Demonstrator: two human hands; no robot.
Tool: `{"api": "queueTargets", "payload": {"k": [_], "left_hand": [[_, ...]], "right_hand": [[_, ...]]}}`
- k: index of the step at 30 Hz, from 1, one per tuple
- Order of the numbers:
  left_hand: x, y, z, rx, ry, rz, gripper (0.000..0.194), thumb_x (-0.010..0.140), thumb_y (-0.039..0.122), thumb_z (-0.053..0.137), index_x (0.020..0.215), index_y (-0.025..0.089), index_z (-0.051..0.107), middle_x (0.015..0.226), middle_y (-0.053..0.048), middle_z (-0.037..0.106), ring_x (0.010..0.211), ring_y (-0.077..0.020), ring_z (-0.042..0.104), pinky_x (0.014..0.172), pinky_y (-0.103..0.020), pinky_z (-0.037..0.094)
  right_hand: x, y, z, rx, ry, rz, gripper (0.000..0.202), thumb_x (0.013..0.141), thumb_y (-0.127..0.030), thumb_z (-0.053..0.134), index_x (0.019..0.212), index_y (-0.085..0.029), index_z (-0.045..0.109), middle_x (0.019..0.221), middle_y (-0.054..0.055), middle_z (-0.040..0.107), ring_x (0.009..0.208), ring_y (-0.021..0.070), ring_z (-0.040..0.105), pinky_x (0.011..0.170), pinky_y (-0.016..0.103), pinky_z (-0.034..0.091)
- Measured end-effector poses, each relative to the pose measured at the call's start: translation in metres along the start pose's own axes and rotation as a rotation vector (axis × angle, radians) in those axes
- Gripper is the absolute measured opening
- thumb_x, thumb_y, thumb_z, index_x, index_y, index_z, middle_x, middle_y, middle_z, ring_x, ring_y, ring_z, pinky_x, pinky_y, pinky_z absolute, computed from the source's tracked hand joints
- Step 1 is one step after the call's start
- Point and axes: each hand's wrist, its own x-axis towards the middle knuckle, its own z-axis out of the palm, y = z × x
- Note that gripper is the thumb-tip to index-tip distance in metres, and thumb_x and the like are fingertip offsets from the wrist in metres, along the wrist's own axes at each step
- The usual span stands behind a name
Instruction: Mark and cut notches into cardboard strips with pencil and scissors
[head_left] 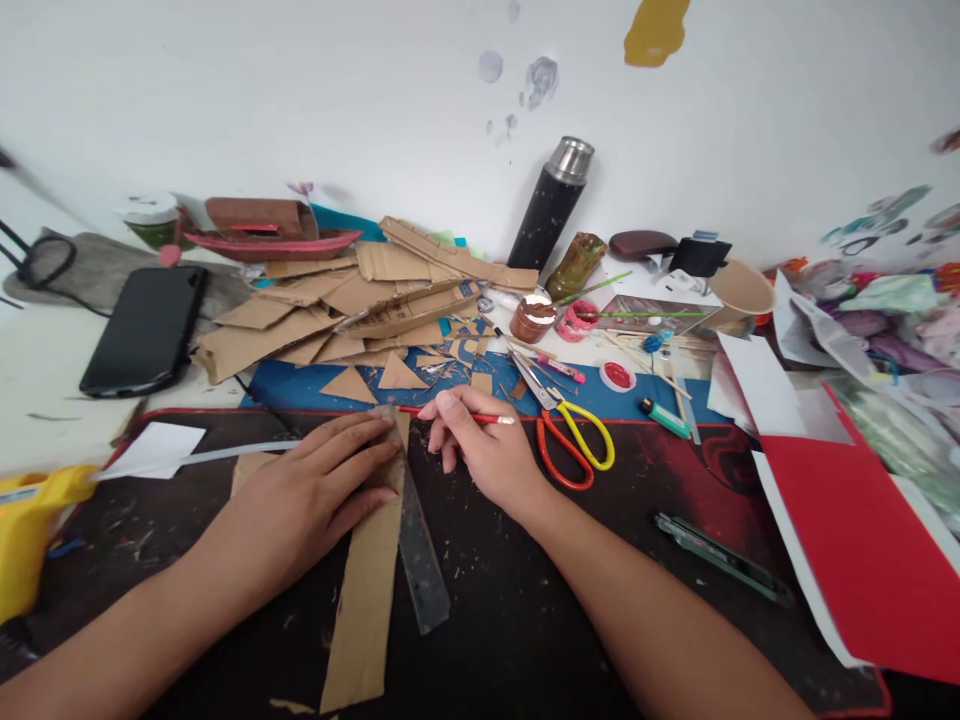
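Note:
My left hand [330,475] lies with fingers stretched out, pressing on a narrow cardboard strip [364,610] and a clear ruler [424,570]. The ruler crosses the strip at a slant, its far part under my fingertips. In my closed right hand [480,440] is a red pencil [499,419] with a white end. Its point reaches left to the far end of the strip, close to my left fingertips. Scissors [566,440] with red and yellow handles lie just right of my right hand, blades partly apart.
Behind my hands are a pile of cardboard pieces [300,310], a red model boat [277,243], paint pots [532,316] and a black flask [547,210]. A yellow glue gun [30,530] sits left; a cutter [720,558] and red sheet [862,540] lie right.

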Motion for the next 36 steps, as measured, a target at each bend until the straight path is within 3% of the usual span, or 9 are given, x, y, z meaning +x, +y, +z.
{"api": "queueTargets", "payload": {"k": [18,31,36], "left_hand": [[0.001,0.000,-0.003,-0.004,-0.013,0.012,0.049,0.115,0.056,0.057,0.143,0.022,0.078,0.151,-0.015,0.077,0.142,-0.0370,0.072,0.118,-0.054,0.062],[0.003,0.004,-0.005,0.071,-0.006,0.030,0.053,0.118,0.057,0.048,0.138,0.018,0.078,0.149,-0.016,0.078,0.140,-0.0357,0.073,0.115,-0.053,0.064],[0.004,0.004,-0.006,0.095,-0.003,0.053,0.051,0.118,0.055,0.049,0.137,0.017,0.078,0.146,-0.016,0.079,0.139,-0.0356,0.073,0.113,-0.051,0.065]], "right_hand": [[-0.002,-0.003,0.002,-0.059,-0.004,-0.010,0.046,0.110,-0.064,0.064,0.096,-0.021,0.074,0.072,-0.004,0.067,0.050,0.0090,0.058,0.050,0.023,0.044],[-0.010,-0.001,-0.001,-0.235,0.014,-0.155,0.053,0.116,-0.063,0.055,0.087,-0.022,0.072,0.051,-0.007,0.055,0.045,0.0123,0.055,0.057,0.027,0.046],[-0.015,-0.007,-0.001,-0.364,-0.003,-0.203,0.059,0.118,-0.064,0.049,0.079,-0.024,0.069,0.053,-0.005,0.055,0.054,0.0152,0.063,0.060,0.028,0.047]]}}
